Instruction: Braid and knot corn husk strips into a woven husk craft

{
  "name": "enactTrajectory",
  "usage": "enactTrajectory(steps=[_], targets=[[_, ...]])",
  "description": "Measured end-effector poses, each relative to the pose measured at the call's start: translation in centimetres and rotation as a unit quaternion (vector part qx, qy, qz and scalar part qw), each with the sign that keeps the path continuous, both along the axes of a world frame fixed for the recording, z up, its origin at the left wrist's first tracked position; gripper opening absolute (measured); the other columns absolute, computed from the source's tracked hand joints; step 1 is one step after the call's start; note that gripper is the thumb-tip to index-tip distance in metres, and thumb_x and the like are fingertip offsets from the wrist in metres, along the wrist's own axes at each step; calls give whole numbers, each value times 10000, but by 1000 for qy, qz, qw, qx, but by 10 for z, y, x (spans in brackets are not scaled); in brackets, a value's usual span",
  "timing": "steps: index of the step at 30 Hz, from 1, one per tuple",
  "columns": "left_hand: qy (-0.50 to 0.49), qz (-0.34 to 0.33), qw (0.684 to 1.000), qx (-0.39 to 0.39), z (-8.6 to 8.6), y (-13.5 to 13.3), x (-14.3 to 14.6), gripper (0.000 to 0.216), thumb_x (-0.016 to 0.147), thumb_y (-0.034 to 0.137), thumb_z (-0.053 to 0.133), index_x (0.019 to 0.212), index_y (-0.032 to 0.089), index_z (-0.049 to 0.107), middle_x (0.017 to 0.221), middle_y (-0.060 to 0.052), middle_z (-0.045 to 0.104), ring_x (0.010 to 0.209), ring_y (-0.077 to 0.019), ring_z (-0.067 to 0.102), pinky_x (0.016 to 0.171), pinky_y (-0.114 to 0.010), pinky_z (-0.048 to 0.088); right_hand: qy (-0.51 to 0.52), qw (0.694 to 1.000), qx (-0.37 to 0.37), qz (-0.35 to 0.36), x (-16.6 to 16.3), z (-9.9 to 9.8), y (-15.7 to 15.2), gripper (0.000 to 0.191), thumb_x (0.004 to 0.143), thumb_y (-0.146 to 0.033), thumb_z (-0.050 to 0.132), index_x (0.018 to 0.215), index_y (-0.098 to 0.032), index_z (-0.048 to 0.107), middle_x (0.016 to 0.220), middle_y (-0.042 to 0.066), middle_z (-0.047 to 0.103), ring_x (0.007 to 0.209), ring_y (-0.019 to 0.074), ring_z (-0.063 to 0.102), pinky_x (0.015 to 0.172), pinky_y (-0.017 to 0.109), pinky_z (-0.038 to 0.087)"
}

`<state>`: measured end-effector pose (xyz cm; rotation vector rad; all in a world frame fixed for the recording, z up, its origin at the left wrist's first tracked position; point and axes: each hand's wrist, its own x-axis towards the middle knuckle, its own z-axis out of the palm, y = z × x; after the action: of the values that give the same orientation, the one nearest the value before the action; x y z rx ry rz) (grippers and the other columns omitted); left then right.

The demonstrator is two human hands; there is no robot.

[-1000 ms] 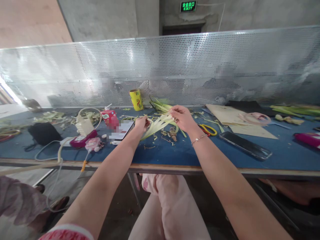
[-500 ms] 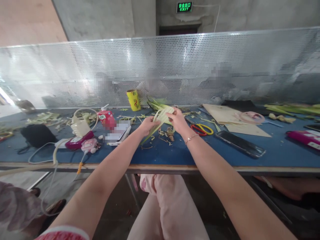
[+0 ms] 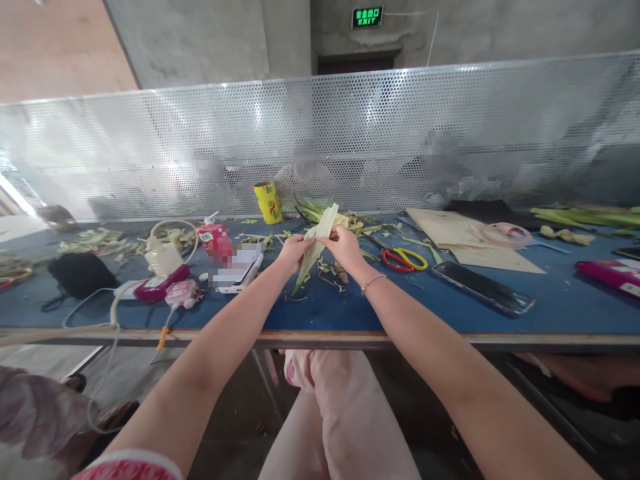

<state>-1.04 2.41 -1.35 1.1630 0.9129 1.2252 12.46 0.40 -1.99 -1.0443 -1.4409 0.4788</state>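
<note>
Above the table I hold a pale green leaf strip [image 3: 326, 221], broad and folded, its greener tip slanting down toward the front. My left hand [image 3: 295, 252] pinches it from the left, fingers closed. On the other side, my right hand [image 3: 345, 247] is closed on the same strip with thumb and fingertips near its middle. Dry plant scraps [image 3: 336, 272] lie just below the hands. Behind them sits a pile of long green leaves [image 3: 313, 211]. Scissors [image 3: 404, 260] with red and yellow handles rest right of my right hand.
A yellow roll [image 3: 269, 202] stands near the perforated metal screen [image 3: 350, 133]. Left are a red drink carton [image 3: 215, 241], a white device, a power bank with cables and a black pouch [image 3: 83, 275]. Rightward lie a phone [image 3: 483, 288], brown cardboard [image 3: 445, 230] and a purple pack [image 3: 610, 275].
The leaf strip has turned more upright, its pale end now pointing up. My right hand has shifted slightly left and down, closer to my left hand.
</note>
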Motion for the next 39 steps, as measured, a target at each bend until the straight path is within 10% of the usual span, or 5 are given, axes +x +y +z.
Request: enactTrajectory(steps=[6, 12, 21, 33, 39], targets=[[-54, 17, 998, -17, 6, -7, -3, 170, 746, 149, 641, 598, 120, 564, 475, -9, 559, 412, -106, 508, 476, -243, 401, -98, 983, 141, 57, -9, 14, -23, 69, 763, -284, 591, 721, -235, 565, 786, 28, 602, 768, 184, 546, 771, 341, 425], [-27, -38, 999, 7, 9, -8, -1, 282, 696, 373, 732, 658, 122, 611, 510, -19, 585, 435, -106, 519, 469, -240, 406, -30, 998, 57, 8, -3, 8, -8, 141, 746, -345, 631, 710, -227, 562, 722, 44, 595, 722, 208, 560, 713, 360, 435], [4, -15, 997, 78, 3, 1, 0, 195, 641, 259, 740, 633, 107, 617, 486, -22, 589, 412, -110, 515, 469, -248, 405, -26, 998, -51, 24, -4, -1, 1, 201, 787, -352, 539, 739, -171, 612, 669, 29, 643, 591, 161, 577, 577, 288, 448], [-3, 57, 998, -4, -9, 18, -4, 89, 633, 160, 667, 603, 133, 588, 492, -3, 556, 474, -115, 528, 543, -255, 443, -193, 964, 179, 38, -9, 1, -12, 98, 795, -175, 541, 743, -188, 623, 763, 38, 613, 719, 158, 552, 722, 293, 444], [-36, 48, 998, -25, -8, 17, -5, 83, 649, 137, 664, 600, 123, 598, 446, 3, 524, 432, -96, 487, 519, -242, 432, -105, 984, 97, 103, -10, 2, -11, 88, 758, -240, 565, 761, -193, 640, 786, 19, 633, 725, 148, 562, 651, 261, 440]])
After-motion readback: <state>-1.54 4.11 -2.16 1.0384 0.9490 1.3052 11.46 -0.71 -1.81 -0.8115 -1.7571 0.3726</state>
